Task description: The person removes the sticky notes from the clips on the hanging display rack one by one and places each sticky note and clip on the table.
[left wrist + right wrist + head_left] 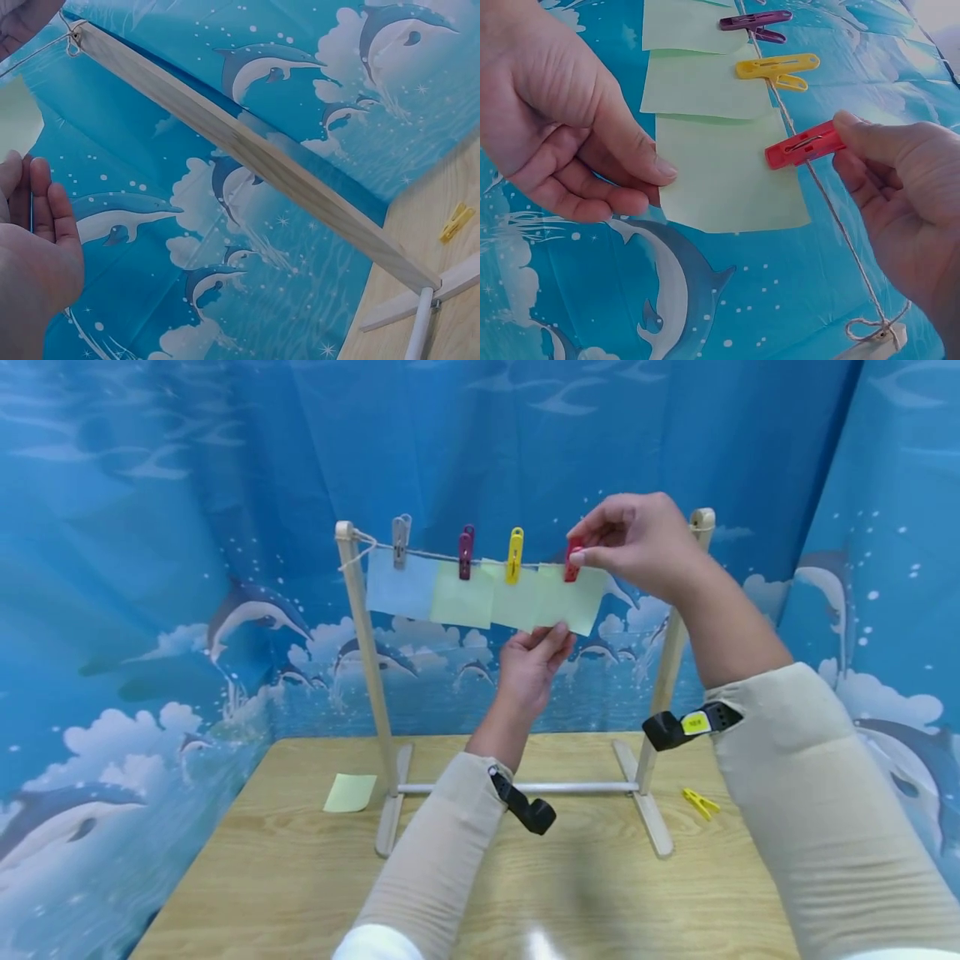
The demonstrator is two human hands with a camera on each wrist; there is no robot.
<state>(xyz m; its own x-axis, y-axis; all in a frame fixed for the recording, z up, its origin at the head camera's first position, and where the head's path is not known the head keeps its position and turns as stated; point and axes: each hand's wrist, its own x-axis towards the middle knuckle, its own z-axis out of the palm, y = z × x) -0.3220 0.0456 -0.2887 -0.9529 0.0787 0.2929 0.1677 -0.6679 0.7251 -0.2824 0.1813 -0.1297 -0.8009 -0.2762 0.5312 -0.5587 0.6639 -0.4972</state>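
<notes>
A green paper note (720, 180) hangs at the right end of a row on a string (838, 217). My right hand (641, 543) pinches the handles of a red clothespin (802, 146), whose other end lies over the note's top edge at the string. Below, my left hand (532, 664) pinches the note's lower edge between thumb and fingers. To the left, a yellow clothespin (514, 556), a dark purple clothespin (466, 553) and a grey clothespin (401, 542) clip two more green notes (461, 596) and a blue note (401, 585) to the string.
The string is tied between two wooden posts (367, 668) of a stand with a white crossbar (577, 787). A loose green note (350, 793) lies on the wooden table (300, 868) left of the stand, a yellow clothespin (701, 803) on the right. A dolphin-print curtain (187, 635) hangs behind.
</notes>
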